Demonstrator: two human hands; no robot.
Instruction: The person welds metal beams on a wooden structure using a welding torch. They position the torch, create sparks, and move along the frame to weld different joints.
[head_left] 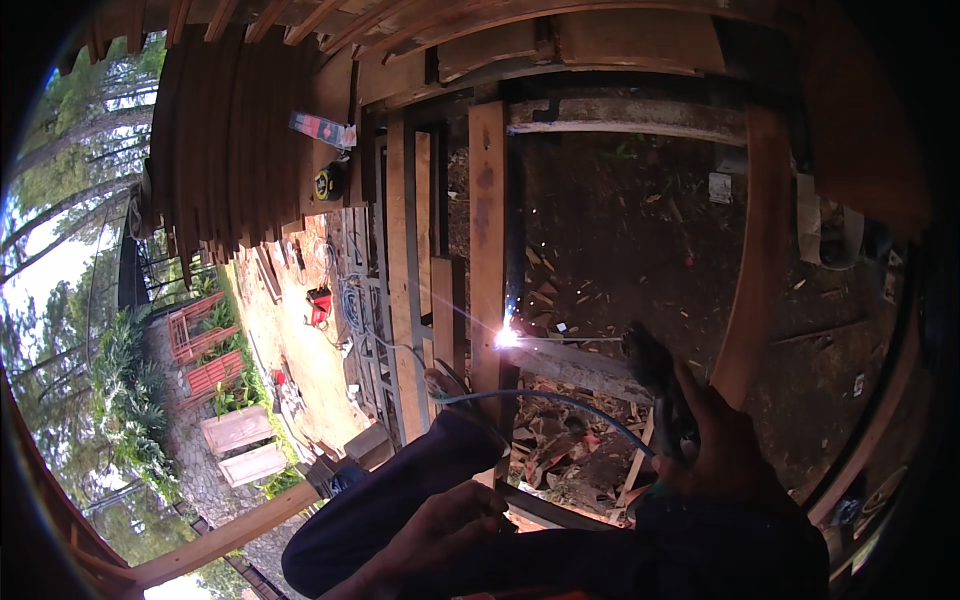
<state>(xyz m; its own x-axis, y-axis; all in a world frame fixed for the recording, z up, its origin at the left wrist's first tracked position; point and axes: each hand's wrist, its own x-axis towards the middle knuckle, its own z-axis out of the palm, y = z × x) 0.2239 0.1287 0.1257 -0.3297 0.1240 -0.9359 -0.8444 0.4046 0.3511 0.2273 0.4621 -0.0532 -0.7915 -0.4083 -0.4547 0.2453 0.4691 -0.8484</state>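
Bright sparks [508, 337] at the metal bar's [580, 367] left end
Right hand [725, 445] wraps the black holder [652, 362], rod [590, 339] at the sparks. Left hand [440, 530] curls; can't tell if it's empty. Flying sparks could burn the wood beam [488, 230].

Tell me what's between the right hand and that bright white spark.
In the head view, a black holder, gripped by the right hand, comes first; from its tip a thin rod runs to the spark.
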